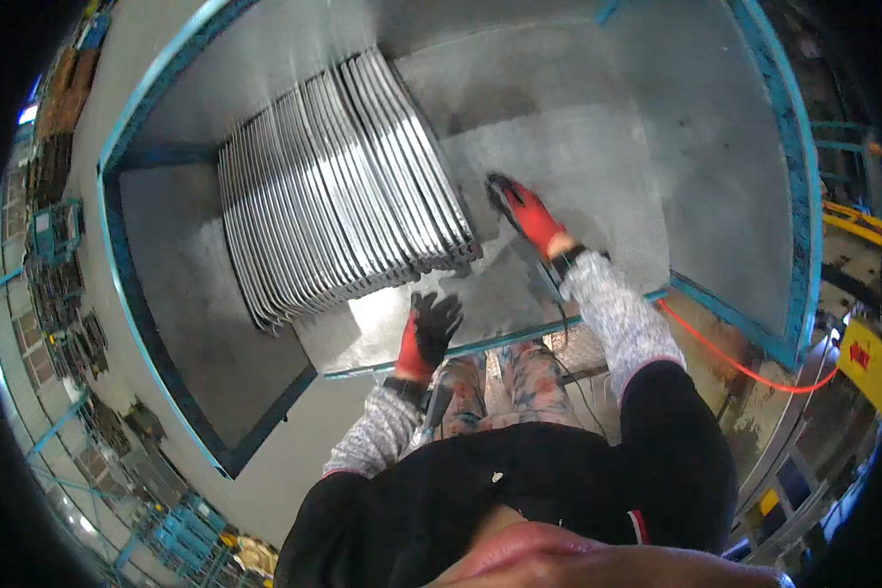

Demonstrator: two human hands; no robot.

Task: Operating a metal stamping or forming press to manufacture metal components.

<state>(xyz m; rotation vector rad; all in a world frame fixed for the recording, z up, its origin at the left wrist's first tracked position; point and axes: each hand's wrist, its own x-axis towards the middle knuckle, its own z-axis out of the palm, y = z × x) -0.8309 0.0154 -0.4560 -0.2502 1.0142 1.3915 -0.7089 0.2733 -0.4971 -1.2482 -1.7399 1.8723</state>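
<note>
A worker's gloved left hand (429,331) is resting released, fingers spread, on the steel counter (598,176), just below a fanned stack of metal plates (338,186). The right hand (531,218) is clenching a dark tool (501,189) beside the stack.

yellow sign (864,361) with red mark, far right, beside bench edge

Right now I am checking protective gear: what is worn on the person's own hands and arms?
Both the left hand and the right hand wear red gloves with black palms and fingertips and dark cuffs. Both forearms are covered by speckled grey-white knit sleeves, with black upper sleeves above them.
</note>
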